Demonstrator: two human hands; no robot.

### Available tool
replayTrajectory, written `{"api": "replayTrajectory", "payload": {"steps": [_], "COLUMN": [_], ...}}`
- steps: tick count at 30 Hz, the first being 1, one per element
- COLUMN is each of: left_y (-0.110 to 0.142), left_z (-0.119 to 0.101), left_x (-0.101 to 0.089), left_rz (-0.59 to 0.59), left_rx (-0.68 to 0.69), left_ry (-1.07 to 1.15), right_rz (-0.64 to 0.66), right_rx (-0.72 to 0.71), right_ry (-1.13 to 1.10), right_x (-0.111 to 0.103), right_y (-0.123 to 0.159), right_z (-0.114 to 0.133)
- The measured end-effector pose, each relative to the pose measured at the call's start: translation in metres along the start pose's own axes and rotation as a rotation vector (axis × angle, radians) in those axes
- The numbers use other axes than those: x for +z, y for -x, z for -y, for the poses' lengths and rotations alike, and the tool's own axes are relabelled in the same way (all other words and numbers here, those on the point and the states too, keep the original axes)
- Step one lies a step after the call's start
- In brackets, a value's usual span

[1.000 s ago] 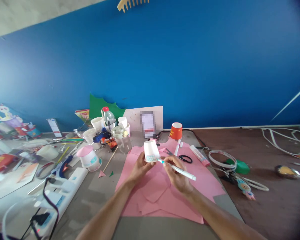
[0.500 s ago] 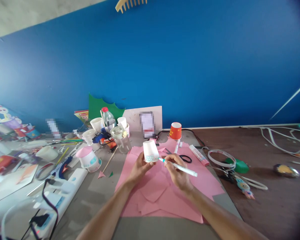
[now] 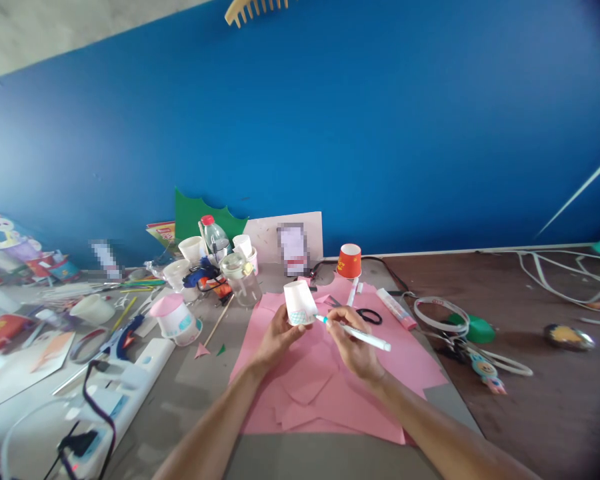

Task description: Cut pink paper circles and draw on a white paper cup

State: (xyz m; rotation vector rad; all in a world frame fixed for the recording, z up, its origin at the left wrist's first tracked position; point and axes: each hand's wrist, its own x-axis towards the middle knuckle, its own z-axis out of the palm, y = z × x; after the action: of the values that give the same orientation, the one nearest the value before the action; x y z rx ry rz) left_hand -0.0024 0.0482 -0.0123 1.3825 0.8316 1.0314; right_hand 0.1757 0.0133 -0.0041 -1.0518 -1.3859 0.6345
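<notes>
My left hand [image 3: 280, 333] is closed round the lower part of a white paper cup [image 3: 299, 297], held tilted above pink paper sheets [image 3: 307, 377]. Teal crosshatched lines mark the cup near its lower edge. In my right hand [image 3: 353, 343] is a white marker [image 3: 364, 337] with a teal tip end, gripped like a pen. Its tip is at the cup's lower right side; whether it touches I cannot tell. Beyond the right hand, black-handled scissors [image 3: 369, 316] lie on the pink paper.
An orange-red paper cup [image 3: 349, 261] stands behind the pink paper, and a pink-and-white tube [image 3: 396, 309] lies to the right. Leftward are a glass jar [image 3: 241, 280], a pink-topped white cup [image 3: 174, 319], a glue gun [image 3: 123, 340] and a white power strip [image 3: 130, 393] with cables.
Both hands keep their hold on the cup and marker. The marker tip has shifted very slightly left; the whole view has also moved a little.
</notes>
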Motion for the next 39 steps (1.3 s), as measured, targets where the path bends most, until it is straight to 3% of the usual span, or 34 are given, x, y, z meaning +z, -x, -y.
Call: {"api": "replayTrajectory", "payload": {"steps": [25,32,39], "left_y": [0.0002,0.0004,0.0011], "left_z": [0.0008,-0.0006,-0.0001], "left_x": [0.0000,-0.0003,-0.0009], "left_rz": [0.018,0.022,0.040], "left_rx": [0.019,0.017,0.035], "left_ry": [0.023,0.045,0.043], "right_rz": [0.043,-0.040,-0.028], "right_rx": [-0.010,0.040,0.054], "right_ry": [-0.020,-0.048,-0.053], "right_x": [-0.0028,-0.0042,-0.0034], "right_y": [-0.0010,-0.0025,-0.0031], "right_z": [-0.0026,-0.0032,-0.0055]}}
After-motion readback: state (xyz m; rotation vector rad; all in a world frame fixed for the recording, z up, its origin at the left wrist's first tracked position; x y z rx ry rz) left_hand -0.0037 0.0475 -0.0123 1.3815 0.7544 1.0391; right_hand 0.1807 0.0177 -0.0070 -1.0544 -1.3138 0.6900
